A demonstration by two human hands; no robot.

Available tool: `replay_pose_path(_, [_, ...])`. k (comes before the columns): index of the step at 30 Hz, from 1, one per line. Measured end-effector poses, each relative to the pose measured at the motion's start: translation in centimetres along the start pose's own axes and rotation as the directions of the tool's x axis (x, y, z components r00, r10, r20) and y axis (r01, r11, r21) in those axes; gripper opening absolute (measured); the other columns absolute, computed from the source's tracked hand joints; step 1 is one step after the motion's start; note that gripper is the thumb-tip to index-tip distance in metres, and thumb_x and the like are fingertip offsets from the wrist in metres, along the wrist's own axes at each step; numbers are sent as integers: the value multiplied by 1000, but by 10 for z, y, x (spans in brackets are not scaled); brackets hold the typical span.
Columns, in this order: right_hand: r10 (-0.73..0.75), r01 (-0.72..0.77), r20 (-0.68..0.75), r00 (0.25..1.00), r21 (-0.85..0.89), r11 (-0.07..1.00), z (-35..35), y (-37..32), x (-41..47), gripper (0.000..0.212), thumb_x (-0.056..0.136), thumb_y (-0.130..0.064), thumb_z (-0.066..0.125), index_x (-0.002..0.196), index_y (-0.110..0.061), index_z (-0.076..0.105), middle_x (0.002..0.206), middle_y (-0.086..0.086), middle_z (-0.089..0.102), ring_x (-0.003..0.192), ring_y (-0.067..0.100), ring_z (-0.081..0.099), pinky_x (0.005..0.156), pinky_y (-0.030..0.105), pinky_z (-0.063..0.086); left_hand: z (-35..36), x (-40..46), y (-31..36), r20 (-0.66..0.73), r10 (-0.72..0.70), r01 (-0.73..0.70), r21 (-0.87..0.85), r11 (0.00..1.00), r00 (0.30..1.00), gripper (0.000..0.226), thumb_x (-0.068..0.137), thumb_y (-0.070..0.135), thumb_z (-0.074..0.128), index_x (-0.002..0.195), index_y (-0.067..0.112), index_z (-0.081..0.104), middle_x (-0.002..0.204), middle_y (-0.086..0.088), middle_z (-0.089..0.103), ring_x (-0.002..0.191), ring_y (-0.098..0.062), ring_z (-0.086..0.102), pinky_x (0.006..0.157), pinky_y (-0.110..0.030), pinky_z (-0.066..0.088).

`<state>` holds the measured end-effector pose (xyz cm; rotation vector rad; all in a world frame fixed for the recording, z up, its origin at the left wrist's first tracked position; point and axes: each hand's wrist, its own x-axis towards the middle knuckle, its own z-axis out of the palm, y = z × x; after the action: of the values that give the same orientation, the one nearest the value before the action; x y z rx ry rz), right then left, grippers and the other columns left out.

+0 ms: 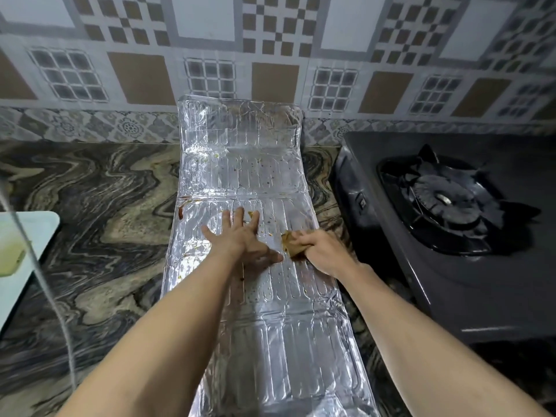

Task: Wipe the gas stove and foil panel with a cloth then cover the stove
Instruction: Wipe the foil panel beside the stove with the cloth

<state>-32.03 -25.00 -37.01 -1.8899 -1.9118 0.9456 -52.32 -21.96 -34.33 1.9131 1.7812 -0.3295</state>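
1. Nearest to us, the foil panel [264, 341] lies lengthwise on the marbled worktop [105, 236], running away from us until its far end curls up against the tiled wall [270, 55]. Its near section looks fairly clean.

2. On the middle section of the panel, our left hand [240, 239] lies flat, fingers [237, 218] straight and spread, pressing the foil down and holding nothing.

3. Just right of it, near the panel's right edge, our right hand [322, 251] is curled tight round a crumpled brown cloth [290, 243], which touches the foil.

4. The step in hand, as we judge it, is wiping the panel. To do it well we keep the left palm firm so the thin foil does not slide or crease, and stroke the cloth along the embossed ribs rather than across them.

5. Beyond the hands, brown specks and an orange-red smear at the panel's left edge remain to be wiped, so we should work outward to there.

6. To the right of the panel sits the dark gas stove [451, 281], uncovered, its burner [442, 200] bare.
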Motion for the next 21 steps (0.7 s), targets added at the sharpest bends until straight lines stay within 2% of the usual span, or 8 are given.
replay_pose_path(4, [36,-36,49,998,8,999,5,6,-44,33,87,-23,57,114,-37,68,138,-10,55,134,8,43,117,24,21,-2,-3,0,27,-6,6,-3,1000,1000,132,52,89,62,151,43,-13,158,2,-28,146,-30,-25,104,-77,-9])
replay_pose_path(8, [73,-76,79,994,38,996,4,-3,-95,27,85,-22,63,107,-35,72,127,-10,64,125,5,52,108,16,30,-4,-7,3,37,-19,20,-10,1000,999,132,52,87,64,151,44,-12,158,3,-28,146,-28,-24,104,-77,-8])
replay_pose_path(11, [98,-104,124,987,48,993,-1,-17,-129,23,84,-17,66,100,-30,75,118,-4,69,116,10,59,103,22,39,-6,-10,4,41,-20,20,-6,1000,999,131,52,87,63,151,44,-12,158,3,-28,146,-29,-23,104,-77,-7])
replay_pose_path(13, [159,-172,185,970,56,984,-7,-26,-138,24,83,-13,67,93,-32,77,109,-9,72,106,6,64,96,20,45,-7,-12,4,48,-19,19,-2,1000,999,132,51,88,63,151,44,-12,159,3,-27,146,-29,-23,104,-77,-7])
replay_pose_path(16, [221,-212,318,922,-65,975,-24,-36,-118,31,84,-6,54,103,-18,76,107,2,73,91,6,69,80,17,53,-6,-11,3,34,-10,10,4,1000,999,133,51,90,61,151,43,-13,159,2,-28,146,-30,-23,104,-77,-7])
replay_pose_path(19, [224,-226,289,931,-26,974,-47,-51,-66,32,88,-2,50,107,-13,72,96,6,74,55,-8,62,51,8,47,-4,-4,0,15,-2,2,20,1000,1000,132,52,92,57,151,42,-15,159,1,-28,146,-31,-23,104,-78,-6])
replay_pose_path(20, [191,-207,238,952,43,977,-54,-55,-47,35,86,2,51,102,-18,74,87,2,75,56,-2,65,53,13,51,-2,-2,-1,15,3,-4,32,999,1000,132,53,93,55,150,41,-16,158,1,-28,146,-31,-23,104,-78,-5])
replay_pose_path(21, [162,-183,167,973,115,976,-59,-60,-25,40,84,5,51,97,-25,75,86,-1,76,71,8,71,62,21,54,0,0,-2,16,11,-11,43,999,1000,131,53,93,53,150,41,-17,158,0,-28,146,-32,-23,104,-78,-5])
